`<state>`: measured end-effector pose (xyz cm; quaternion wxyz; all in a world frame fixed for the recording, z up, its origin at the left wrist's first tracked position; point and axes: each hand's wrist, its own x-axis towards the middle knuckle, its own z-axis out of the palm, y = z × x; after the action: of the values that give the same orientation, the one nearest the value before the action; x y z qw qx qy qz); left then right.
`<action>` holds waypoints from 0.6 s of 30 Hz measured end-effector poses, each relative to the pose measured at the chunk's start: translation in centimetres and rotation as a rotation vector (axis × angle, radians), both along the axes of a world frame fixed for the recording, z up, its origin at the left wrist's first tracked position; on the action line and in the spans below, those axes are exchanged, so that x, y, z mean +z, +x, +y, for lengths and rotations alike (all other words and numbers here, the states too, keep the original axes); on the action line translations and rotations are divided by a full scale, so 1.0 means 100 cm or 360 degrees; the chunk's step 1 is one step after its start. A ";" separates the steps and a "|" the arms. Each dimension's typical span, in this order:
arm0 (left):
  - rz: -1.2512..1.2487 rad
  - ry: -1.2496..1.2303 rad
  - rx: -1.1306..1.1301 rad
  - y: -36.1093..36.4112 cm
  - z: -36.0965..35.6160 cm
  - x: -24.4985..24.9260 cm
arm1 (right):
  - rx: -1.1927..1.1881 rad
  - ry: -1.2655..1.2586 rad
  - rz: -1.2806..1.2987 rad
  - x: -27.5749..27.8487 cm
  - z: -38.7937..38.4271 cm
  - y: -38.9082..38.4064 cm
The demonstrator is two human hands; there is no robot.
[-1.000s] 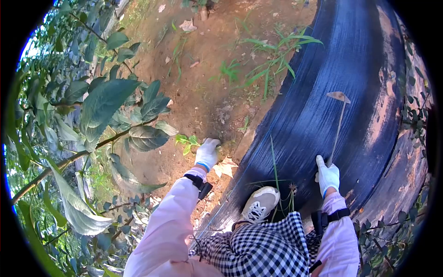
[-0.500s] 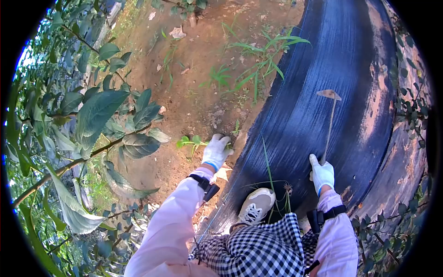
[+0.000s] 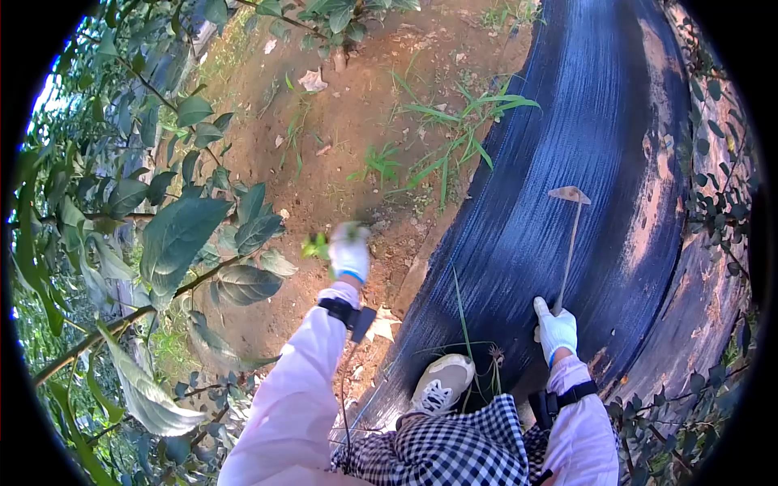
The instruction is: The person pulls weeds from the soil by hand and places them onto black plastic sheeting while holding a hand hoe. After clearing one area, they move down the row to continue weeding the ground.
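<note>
My left hand (image 3: 350, 253), in a white glove and smeared by motion, is over the bare soil on the left. Green leaves of a small weed (image 3: 315, 246) stick out from its left side, and the fingers appear closed on the plant. On the right, my gloved right hand (image 3: 557, 330) is wrapped round the thin handle of a small hoe (image 3: 570, 253). The hoe's flat, dirt-coated blade (image 3: 570, 194) points away from me, over the black plastic sheet (image 3: 559, 121).
Leafy branches (image 3: 186, 243) reach in from the left. Grass tufts (image 3: 454, 138) grow beside the sheet's edge, and a dry leaf (image 3: 312, 80) lies on the soil. My shoe (image 3: 444, 381) is on the sheet near a grass clump (image 3: 494, 364). More foliage (image 3: 681, 421) borders the right.
My left hand has moved left across the soil, and the weed's leaves have shifted with it. The hoe in my right hand sits slightly lower in view.
</note>
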<state>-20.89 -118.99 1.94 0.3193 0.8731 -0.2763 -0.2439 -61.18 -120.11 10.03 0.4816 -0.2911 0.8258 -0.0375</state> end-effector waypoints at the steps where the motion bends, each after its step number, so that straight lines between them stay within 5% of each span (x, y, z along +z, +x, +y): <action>1: -0.0291 -0.0119 0.0017 0.032 0.010 -0.035 | 0.0015 -0.0007 0.0015 0.002 -0.001 0.001; 2: -0.0472 0.0275 -0.0013 0.037 0.000 -0.013 | 0.0012 0.0002 0.0012 0.004 -0.001 0.002; 4: -0.0795 0.0113 -0.0273 0.043 -0.014 -0.014 | 0.0005 0.0010 0.0007 0.008 -0.004 0.004; 10: -0.0405 -0.0003 -0.0520 0.065 -0.053 -0.043 | 0.0050 0.0025 0.0042 0.000 -0.004 -0.002; 15: -0.0800 -0.0023 -0.0614 0.041 -0.125 -0.026 | 0.0013 0.0068 0.0037 0.007 -0.006 0.003; 18: -0.0773 0.0393 -0.0893 0.036 -0.154 -0.021 | -0.0001 0.0083 0.0069 0.004 -0.005 0.002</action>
<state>-17.30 -134.40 -0.16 0.0580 0.8277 -0.5404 -0.1396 -61.01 -120.60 10.47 0.4710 -0.2789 0.8368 -0.0099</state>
